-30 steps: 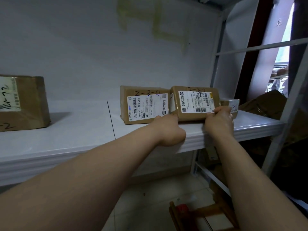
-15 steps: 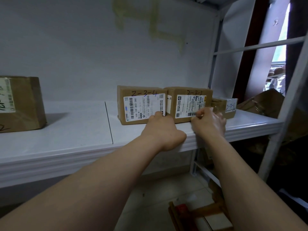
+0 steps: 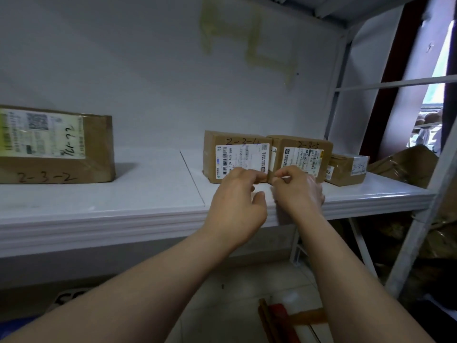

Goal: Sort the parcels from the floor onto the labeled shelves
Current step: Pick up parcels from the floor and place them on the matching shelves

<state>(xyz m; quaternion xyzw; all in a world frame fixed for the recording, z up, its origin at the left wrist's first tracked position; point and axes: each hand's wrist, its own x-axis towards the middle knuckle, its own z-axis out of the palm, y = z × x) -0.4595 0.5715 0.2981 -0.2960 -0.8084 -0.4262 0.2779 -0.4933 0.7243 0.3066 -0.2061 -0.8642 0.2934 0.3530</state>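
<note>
Parcel marked 2-3-5 (image 3: 303, 157) stands on the white shelf (image 3: 148, 206) in your head view, label facing you, touching the parcel marked 2-3-4 (image 3: 235, 154) on its left. A smaller parcel (image 3: 348, 169) sits just beside it on the right, and a larger parcel marked 2-3-2 (image 3: 54, 144) lies well apart at the left end. Your left hand (image 3: 237, 201) has curled fingers against the lower right front of the parcel marked 2-3-4, thumb apart below. Your right hand (image 3: 299, 191) curls its fingers at the lower left corner of the parcel marked 2-3-5. Whether either hand actually grips its parcel, you cannot tell from here.
</note>
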